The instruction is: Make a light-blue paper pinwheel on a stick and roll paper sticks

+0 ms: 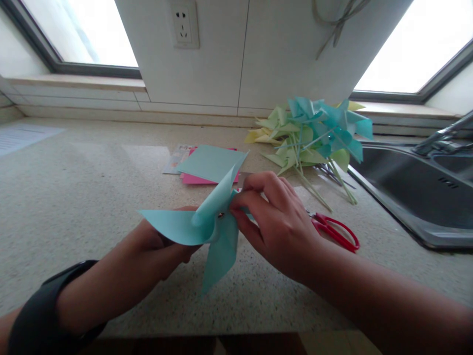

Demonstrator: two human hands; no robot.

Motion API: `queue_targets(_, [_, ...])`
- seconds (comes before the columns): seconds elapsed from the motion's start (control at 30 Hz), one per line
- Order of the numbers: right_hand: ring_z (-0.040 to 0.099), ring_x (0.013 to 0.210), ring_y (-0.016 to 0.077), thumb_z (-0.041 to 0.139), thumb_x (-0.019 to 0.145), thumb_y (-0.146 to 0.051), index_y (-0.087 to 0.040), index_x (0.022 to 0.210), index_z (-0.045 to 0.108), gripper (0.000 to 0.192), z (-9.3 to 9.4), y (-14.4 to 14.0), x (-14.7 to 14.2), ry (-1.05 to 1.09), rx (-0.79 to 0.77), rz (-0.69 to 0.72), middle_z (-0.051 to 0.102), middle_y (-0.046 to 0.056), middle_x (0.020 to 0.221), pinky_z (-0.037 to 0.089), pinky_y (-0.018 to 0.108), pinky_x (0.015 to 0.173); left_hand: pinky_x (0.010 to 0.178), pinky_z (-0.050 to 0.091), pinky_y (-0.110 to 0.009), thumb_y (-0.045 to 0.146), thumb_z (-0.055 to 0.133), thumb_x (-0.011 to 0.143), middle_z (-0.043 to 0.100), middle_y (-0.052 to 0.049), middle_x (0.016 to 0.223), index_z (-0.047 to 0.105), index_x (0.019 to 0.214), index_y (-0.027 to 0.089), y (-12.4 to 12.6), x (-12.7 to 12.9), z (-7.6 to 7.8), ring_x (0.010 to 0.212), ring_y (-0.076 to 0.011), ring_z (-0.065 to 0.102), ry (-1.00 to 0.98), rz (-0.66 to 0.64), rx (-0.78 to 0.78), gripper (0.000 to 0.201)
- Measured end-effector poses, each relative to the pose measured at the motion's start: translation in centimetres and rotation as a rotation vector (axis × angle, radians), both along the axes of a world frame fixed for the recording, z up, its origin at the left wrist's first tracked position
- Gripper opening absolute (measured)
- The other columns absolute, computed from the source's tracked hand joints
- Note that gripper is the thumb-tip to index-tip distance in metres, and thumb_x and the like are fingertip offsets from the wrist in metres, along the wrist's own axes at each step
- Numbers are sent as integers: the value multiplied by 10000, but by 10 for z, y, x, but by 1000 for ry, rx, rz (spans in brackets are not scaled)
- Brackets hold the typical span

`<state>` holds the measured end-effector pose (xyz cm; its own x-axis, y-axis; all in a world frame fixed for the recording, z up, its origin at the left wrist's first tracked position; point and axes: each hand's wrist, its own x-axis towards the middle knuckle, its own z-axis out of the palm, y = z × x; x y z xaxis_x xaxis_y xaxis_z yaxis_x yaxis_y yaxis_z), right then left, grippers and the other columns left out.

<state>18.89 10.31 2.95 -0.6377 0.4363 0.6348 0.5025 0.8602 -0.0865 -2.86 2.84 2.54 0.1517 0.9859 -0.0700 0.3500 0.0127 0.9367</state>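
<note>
Blue paper pinwheel (207,224) above the counter's near edge, pinched at its middle by right hand (275,224), gripped from behind by half-hidden left hand (162,244). Red scissors (336,231) partly hidden. Sink (417,197) at right edge, cut off.

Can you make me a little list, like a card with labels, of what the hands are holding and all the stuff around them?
left hand: behind the blue paper pinwheel, holding it up
right hand: fingertips pinching the pinwheel's centre
scissors: red handles, on the countertop beside the right hand
paper sheets: blue on pink, lying flat behind the pinwheel
finished pinwheels: a heap, blue and yellow-green, on sticks, beside the sink
wall socket: above the counter
</note>
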Motion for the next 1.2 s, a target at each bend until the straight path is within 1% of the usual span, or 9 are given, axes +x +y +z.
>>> queue_targets(0.1, [572,895,233,536,988,-209,-141,927,686,176,0,0,0,15,2,11,587,108,994,485,405,811,417,297,-193,349,656,901,517,66,534,650,737,219,0,-1,0,476,-96,399,7,1,-34,210])
queue_targets(0.2, [578,890,230,535,983,-198,-138,929,680,166,0,0,0,18,1,18,587,108,1000,488,393,796,408,307,-181,346,643,909,506,86,532,716,959,264,0,0,-2,438,-85,371,-33,-13,-44,121])
queue_targets(0.3, [583,889,230,525,985,-205,-152,927,673,168,1,0,0,2,-5,13,589,107,1009,486,397,798,367,278,-166,335,638,903,467,94,499,715,1117,315,1,0,-6,406,-89,354,-69,-35,-16,227])
queue_targets(0.47, [582,908,235,545,969,-207,-150,938,669,140,1,-1,0,-7,-19,12,584,110,1017,487,408,809,362,294,-146,330,647,877,463,86,523,732,911,291,-1,-3,-12,418,-82,359,-80,-4,-30,100])
queue_targets(0.6, [577,925,231,575,930,-172,-143,935,660,90,-1,0,0,35,-77,35,568,102,1017,492,398,805,406,323,-153,402,655,867,489,81,554,689,800,236,-4,-4,-11,461,-80,398,-66,67,-158,182])
queue_targets(0.83, [566,938,223,604,884,-155,-169,917,641,52,-6,3,1,79,-202,50,543,90,1048,498,396,815,445,298,-191,451,681,838,525,60,589,663,800,175,1,-1,-8,493,-86,409,-126,49,-276,279])
queue_targets(0.9, [563,932,220,611,880,-162,-176,911,642,46,-7,3,1,87,-198,47,539,90,1061,499,391,805,457,307,-197,455,677,842,545,54,613,676,846,178,1,-1,-8,510,-93,422,-137,46,-280,277])
queue_targets(1.07, [560,918,220,636,869,-165,-170,908,667,50,-6,3,2,69,-136,44,544,92,1060,497,391,790,441,271,-187,452,691,820,477,77,548,638,738,183,0,0,-6,465,-76,375,-160,68,-315,286])
queue_targets(1.2, [556,925,216,629,880,-169,-169,892,671,43,-4,4,2,42,-95,61,545,93,1078,491,388,799,451,275,-192,472,681,845,483,75,578,661,800,183,1,0,-5,486,-79,374,-180,38,-322,293])
